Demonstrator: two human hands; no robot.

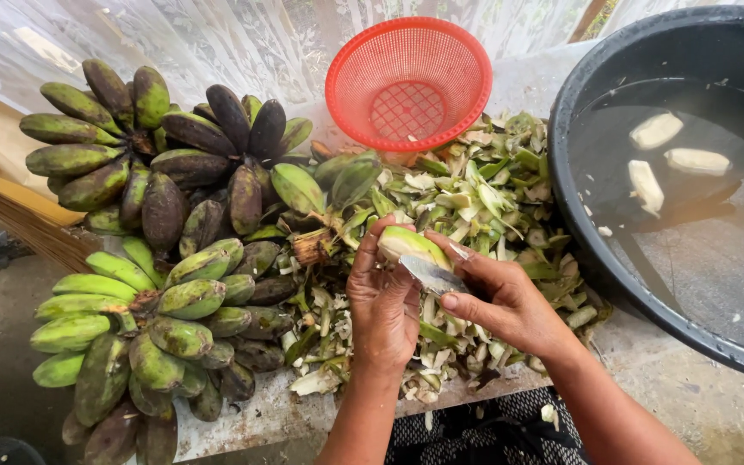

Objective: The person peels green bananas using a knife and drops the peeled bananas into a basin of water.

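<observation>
My left hand (382, 297) is clamped round a half-peeled green banana (408, 243), held over the heap of green peel scraps (475, 202). My right hand (503, 297) is closed on a small steel knife (432, 274), blade flat against the banana's underside. Bunches of unpeeled green bananas (144, 258) lie to the left. A red plastic mesh basket (408, 82) sits beyond the scraps. A black tub of water (691, 189) on the right holds peeled pale bananas (656, 131).
</observation>
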